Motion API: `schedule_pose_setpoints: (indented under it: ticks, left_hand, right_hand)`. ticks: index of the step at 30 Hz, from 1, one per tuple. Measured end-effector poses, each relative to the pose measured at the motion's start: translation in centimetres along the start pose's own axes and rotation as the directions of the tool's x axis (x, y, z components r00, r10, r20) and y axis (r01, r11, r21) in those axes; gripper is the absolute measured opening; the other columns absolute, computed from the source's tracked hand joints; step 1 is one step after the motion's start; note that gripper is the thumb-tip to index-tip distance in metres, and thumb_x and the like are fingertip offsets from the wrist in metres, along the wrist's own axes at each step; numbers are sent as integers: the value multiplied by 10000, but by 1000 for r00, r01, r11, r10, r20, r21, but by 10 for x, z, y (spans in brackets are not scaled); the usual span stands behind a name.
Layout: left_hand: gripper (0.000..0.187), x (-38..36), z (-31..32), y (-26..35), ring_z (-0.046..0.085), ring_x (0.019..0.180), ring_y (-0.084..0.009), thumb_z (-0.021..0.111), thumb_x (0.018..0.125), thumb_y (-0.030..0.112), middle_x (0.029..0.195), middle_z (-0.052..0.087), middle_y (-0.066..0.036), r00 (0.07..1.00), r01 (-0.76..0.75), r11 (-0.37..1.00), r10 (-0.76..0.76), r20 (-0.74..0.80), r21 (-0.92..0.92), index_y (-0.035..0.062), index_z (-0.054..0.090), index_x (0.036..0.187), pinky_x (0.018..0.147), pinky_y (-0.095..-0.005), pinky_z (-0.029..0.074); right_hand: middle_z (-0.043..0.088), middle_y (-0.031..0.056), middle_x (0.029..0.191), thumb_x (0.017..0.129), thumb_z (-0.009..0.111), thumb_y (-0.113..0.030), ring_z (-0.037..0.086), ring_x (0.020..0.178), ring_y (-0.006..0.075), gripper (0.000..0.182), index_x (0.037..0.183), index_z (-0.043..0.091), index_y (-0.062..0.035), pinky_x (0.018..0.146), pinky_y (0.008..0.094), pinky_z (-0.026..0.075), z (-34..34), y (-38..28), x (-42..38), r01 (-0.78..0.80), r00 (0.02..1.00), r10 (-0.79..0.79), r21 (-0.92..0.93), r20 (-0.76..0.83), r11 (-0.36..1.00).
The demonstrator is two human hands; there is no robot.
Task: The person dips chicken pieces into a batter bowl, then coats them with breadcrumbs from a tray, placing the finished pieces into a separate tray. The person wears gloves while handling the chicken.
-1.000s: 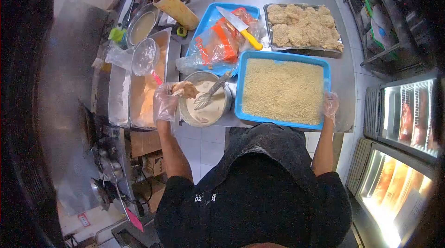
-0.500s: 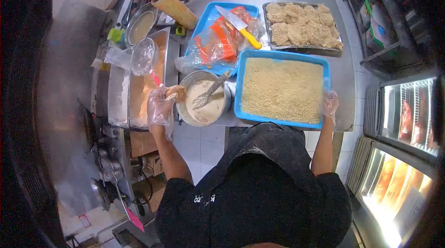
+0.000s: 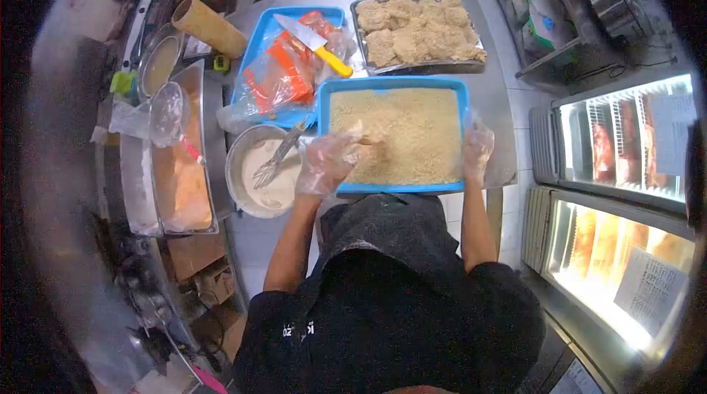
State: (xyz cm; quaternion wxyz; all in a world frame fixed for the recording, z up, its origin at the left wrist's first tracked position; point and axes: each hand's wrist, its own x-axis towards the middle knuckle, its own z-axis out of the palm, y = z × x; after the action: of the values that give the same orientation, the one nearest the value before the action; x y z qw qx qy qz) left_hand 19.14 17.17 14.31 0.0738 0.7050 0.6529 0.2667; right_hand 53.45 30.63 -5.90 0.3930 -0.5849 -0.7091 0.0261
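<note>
My left hand point(image 3: 328, 163), in a clear plastic glove, is over the left side of a blue tray point(image 3: 396, 83) filled with pale crumbs point(image 3: 412, 125). Its fingers are closed on a tan, coated piece of meat point(image 3: 370, 145), blurred and partly hidden by the hand. My gloved right hand point(image 3: 479, 151) grips the tray's right rim. Left of the tray stands a metal bowl of pale batter point(image 3: 287, 179) with a whisk point(image 3: 280, 155) leaning in it.
Behind are a metal tray of crumbed pieces point(image 3: 420, 33) and a blue tray point(image 3: 259, 37) with plastic bags and a yellow-handled knife point(image 3: 320, 48). At left, a sieve point(image 3: 168, 118) rests over a pan of orange-tan powder point(image 3: 188, 195). A plastic-wrap roll point(image 3: 210, 28) lies beyond.
My left hand has moved right with the piece of meat, from beside the batter bowl to over the crumbs. My right hand stays at the tray's rim. The view has shifted right.
</note>
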Motion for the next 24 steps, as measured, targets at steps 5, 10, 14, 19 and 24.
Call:
schedule_pose_setpoints:
  ticks: [5,10,14,19,24]
  left_hand:
    - [392,-102,53,-87,593,774,-181,620,800,201,1057,609,-123,758,482,402,-637,140,-778,25,558,1145,687,-278,494]
    - [323,-176,19,-118,605,791,-197,577,842,161,1062,601,-138,643,496,727,-675,-362,-474,-4,561,1119,670,-302,509]
    - [277,-169,8,-105,607,864,-220,578,843,169,1028,618,-125,576,632,705,-705,-413,-323,-10,586,1054,771,-334,493]
    - [260,-156,10,-100,607,822,-266,624,777,178,881,636,-124,496,749,619,-760,-419,-236,26,608,987,742,-365,470]
    - [273,-153,13,-97,592,800,-313,626,740,173,836,619,-152,516,729,645,-739,-433,-231,42,611,979,712,-396,454]
  right_hand:
    - [520,128,1182,800,537,-96,467,1108,247,464,1255,452,-63,990,362,338,21,-22,-53,-433,895,296,483,335,762]
    - [378,107,1365,878,469,-128,358,1236,203,466,1329,371,-68,1075,325,219,51,-56,-67,-315,916,111,519,386,794]
    - [315,101,1411,888,456,-149,311,1280,221,498,1360,318,-66,1069,328,216,93,-54,-71,-291,903,-31,663,428,690]
    - [363,117,1366,895,454,-218,339,1250,237,485,1339,349,-51,1047,347,245,61,-50,-1,-324,897,96,495,431,806]
    - [410,133,1321,901,452,-286,368,1221,254,491,1317,380,-36,1026,366,274,86,-60,-25,-46,912,-128,406,389,913]
